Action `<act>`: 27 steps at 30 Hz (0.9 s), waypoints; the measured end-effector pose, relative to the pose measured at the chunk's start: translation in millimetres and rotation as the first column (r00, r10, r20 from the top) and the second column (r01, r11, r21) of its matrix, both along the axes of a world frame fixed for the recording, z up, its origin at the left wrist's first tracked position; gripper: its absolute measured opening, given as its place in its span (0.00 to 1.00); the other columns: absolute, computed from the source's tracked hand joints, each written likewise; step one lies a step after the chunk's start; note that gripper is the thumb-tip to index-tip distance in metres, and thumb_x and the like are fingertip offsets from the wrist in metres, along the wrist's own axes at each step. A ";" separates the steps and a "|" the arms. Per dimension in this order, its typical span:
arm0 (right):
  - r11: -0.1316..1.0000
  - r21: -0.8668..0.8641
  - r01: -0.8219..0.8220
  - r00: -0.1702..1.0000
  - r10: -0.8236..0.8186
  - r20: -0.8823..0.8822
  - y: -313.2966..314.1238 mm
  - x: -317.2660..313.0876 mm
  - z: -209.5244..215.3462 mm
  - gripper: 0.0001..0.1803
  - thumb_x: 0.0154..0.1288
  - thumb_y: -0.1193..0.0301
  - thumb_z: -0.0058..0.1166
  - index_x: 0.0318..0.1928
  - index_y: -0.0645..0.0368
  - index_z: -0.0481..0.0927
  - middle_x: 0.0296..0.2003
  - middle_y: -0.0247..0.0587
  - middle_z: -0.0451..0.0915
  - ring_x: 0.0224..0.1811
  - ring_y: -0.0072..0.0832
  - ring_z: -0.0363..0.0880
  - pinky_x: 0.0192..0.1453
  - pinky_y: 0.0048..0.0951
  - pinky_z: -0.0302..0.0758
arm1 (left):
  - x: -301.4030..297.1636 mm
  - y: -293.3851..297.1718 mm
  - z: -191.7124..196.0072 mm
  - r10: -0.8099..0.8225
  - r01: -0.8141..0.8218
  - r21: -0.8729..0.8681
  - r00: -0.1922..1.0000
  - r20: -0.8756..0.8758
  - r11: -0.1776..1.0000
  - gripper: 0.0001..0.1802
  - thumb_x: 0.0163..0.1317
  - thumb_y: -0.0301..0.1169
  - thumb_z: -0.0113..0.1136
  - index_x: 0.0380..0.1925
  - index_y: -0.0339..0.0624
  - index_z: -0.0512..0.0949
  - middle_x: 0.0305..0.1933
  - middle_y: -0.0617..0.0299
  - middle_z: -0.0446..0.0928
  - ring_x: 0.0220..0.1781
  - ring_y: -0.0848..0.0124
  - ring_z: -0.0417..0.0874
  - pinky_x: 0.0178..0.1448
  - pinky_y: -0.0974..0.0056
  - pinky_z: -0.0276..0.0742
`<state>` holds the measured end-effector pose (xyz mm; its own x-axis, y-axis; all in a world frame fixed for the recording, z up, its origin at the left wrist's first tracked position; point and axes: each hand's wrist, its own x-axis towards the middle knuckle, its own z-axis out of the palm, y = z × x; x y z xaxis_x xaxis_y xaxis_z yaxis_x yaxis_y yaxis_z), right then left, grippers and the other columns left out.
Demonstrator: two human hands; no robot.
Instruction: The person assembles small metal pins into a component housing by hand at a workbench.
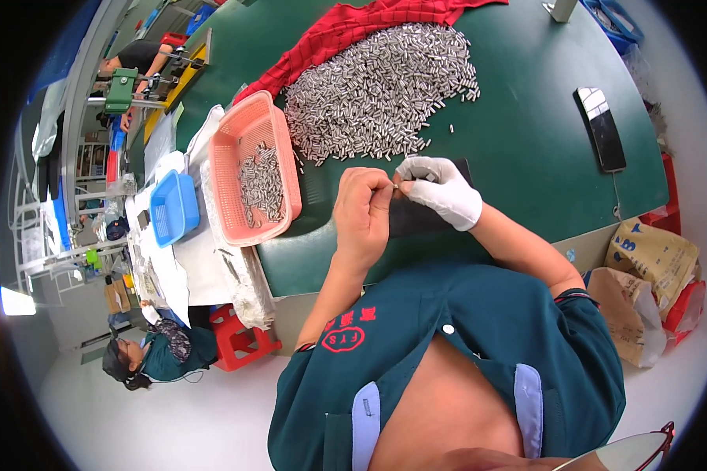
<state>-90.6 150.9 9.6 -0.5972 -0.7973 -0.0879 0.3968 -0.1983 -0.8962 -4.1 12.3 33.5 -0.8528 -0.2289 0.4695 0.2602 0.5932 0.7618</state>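
Note:
In front of my chest my two hands meet, fingertips together, over a dark flat pad (411,218) on the green table. My bare left hand (363,210) pinches a tiny metal piece (397,187), mostly covered by the fingers. The white-gloved right hand (445,193) has thumb and forefinger closed on the same piece from the other side. Beyond them spreads a large heap of small silvery metal cylinders (381,90). To the left of my hands, a pink plastic basket (293,184) contains a smaller lot of similar cylinders (261,184).
Red checked cloth (314,59) borders the heap. A black phone (602,133) with a cable lies at the right. Left of the pink basket is a blue basket (195,206). A co-worker (173,349) sits near a red stool (239,345); bags (652,263) stand at right.

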 end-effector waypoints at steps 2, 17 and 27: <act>1.000 -0.004 -0.006 1.000 0.006 0.001 1.0 0.4 -2.9 0.11 0.62 0.70 0.56 0.40 0.65 0.78 0.32 0.33 0.78 0.36 0.17 0.74 0.43 0.21 0.71 | -1.4 0.4 4.0 0.014 -0.014 -0.013 1.000 -0.010 1.000 0.05 0.58 0.18 0.57 0.31 0.38 0.72 0.32 0.58 0.75 0.35 0.61 0.74 0.40 0.62 0.71; 0.973 -0.134 0.188 0.909 -0.120 0.400 1.4 2.7 5.9 0.10 0.67 0.68 0.55 0.43 0.60 0.75 0.32 0.30 0.76 0.31 0.16 0.71 0.35 0.20 0.68 | -15.0 16.6 11.2 0.013 -0.007 0.054 0.994 -0.106 0.999 0.11 0.53 0.22 0.66 0.37 0.40 0.77 0.38 0.62 0.75 0.40 0.72 0.74 0.40 0.71 0.67; 0.960 -0.252 0.122 0.887 0.009 0.462 4.5 -6.8 -12.9 0.10 0.66 0.70 0.54 0.45 0.58 0.75 0.31 0.27 0.73 0.29 0.15 0.69 0.34 0.20 0.67 | -27.2 20.3 10.3 0.081 -0.082 0.002 0.980 -0.180 0.997 0.07 0.52 0.20 0.66 0.30 0.39 0.78 0.35 0.60 0.74 0.38 0.69 0.73 0.43 0.68 0.70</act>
